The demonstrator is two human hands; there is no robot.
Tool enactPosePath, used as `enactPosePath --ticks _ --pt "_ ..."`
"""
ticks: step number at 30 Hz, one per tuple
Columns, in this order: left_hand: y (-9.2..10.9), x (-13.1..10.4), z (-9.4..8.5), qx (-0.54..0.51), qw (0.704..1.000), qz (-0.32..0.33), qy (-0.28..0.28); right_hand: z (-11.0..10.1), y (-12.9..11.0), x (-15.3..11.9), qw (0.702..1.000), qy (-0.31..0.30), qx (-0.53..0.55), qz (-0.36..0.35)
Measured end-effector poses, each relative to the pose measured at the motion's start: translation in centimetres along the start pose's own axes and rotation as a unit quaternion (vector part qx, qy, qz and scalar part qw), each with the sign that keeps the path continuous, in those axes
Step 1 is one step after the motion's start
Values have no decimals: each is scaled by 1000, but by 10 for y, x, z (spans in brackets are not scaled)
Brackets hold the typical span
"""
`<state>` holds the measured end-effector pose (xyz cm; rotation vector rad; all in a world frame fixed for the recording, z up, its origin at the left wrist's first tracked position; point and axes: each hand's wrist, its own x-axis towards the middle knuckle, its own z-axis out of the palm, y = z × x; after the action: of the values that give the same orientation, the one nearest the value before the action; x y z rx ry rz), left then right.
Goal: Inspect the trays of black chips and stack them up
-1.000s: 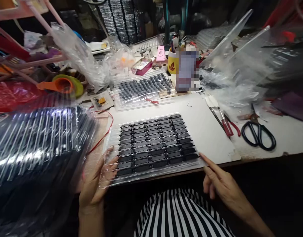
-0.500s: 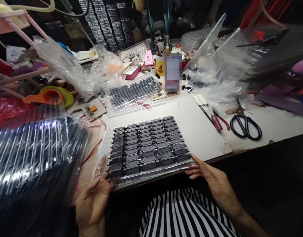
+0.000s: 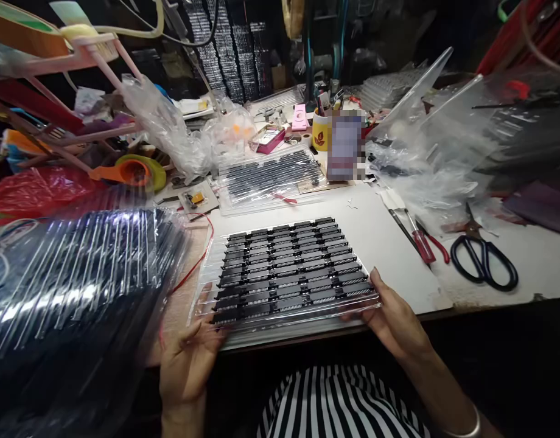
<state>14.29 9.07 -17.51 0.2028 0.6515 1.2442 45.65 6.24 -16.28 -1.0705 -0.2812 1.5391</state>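
Between my hands is a clear plastic tray [image 3: 287, 319] filled with rows of black comb-like strips [image 3: 293, 261]. My left hand [image 3: 193, 353] grips its near left corner, some fingers showing through the clear plastic. My right hand [image 3: 394, 316] holds the near right corner, thumb on the edge and fingers underneath. The tray lies over the front of a white board [image 3: 399, 255], its near edge close to the table edge. Just behind it lies another clear tray of dark strips [image 3: 271, 173] with a small red tie on it.
Left stands a pile of plastic-wrapped dark trays [image 3: 79, 274]. To the right lie black-handled scissors [image 3: 483, 261], a red-handled screwdriver [image 3: 421, 243] and a red-handled tool [image 3: 437, 246]. Behind are a yellow mug [image 3: 319, 132], a phone-like slab [image 3: 344, 149] and loose plastic bags [image 3: 426, 164].
The view has swung left, so everything sits further right. My right hand has closed more firmly around the tray's right corner. Both hands stay on the tray.
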Motion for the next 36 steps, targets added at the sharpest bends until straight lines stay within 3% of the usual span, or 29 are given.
enactPosePath --ticks 5,8,17,23,36 --pt "-1 0 7 61 998 12 12 -2 3 6 989 -60 130 30" --pt "-2 0 8 95 995 22 11 -4 4 9 986 -39 156 51" --pt "-2 2 3 73 997 23 3 -7 7 16 995 51 71 43" --pt "-1 1 1 80 996 25 -11 -9 9 15 999 38 11 17" --pt "-2 3 7 55 998 31 8 -2 8 14 999 6 52 -1"
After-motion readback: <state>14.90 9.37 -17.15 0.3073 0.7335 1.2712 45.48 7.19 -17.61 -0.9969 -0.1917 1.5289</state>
